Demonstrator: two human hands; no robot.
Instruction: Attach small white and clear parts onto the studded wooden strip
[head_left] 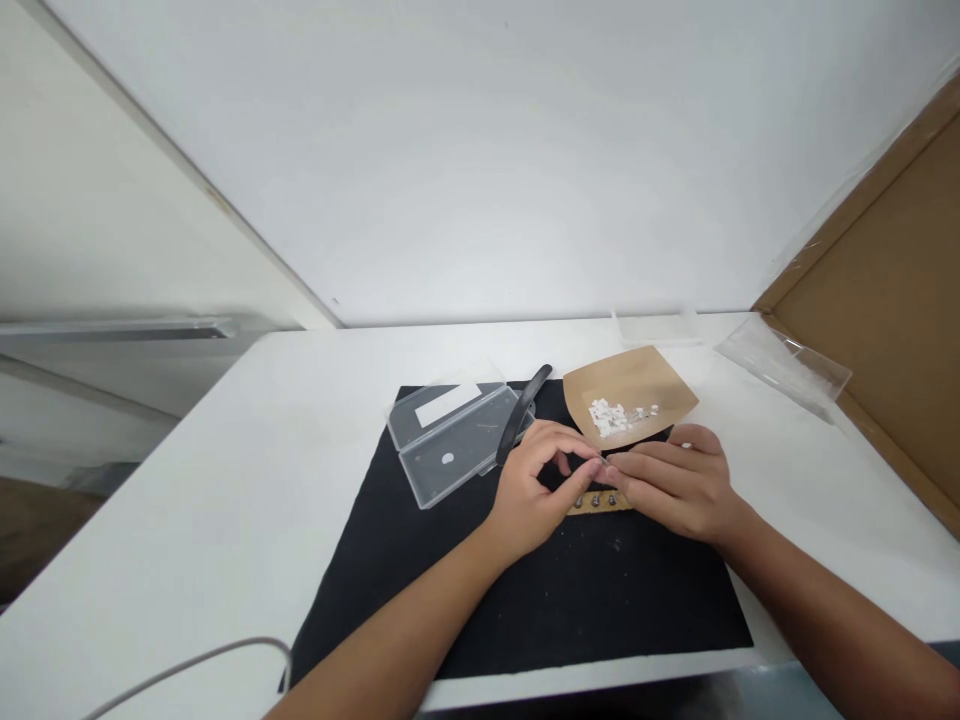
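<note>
Small part [604, 461], too tiny to make out clearly, sits between the fingertips of both hands, over the black mat [585, 610], toward the mat's far right corner. The left hand [521, 492] pinches it with thumb and forefinger; the right hand [686, 490] grips it from the other side, fingers bent, with a white bit [686, 445] showing at its rear fingers.

Just beneath the hands lies a tan strip [604, 502] bearing a row of metal studs [596, 501], partly hidden by the right hand. Brown paper [660, 375] holding a pile of white pieces [609, 417] overlaps the mat's far right corner. Near the far left corner, a clear plastic case [427, 482] lies open, a black curved handle [517, 420] across its right end. A grey cable [187, 660] curves along the tabletop's [187, 520] near left edge.
</note>
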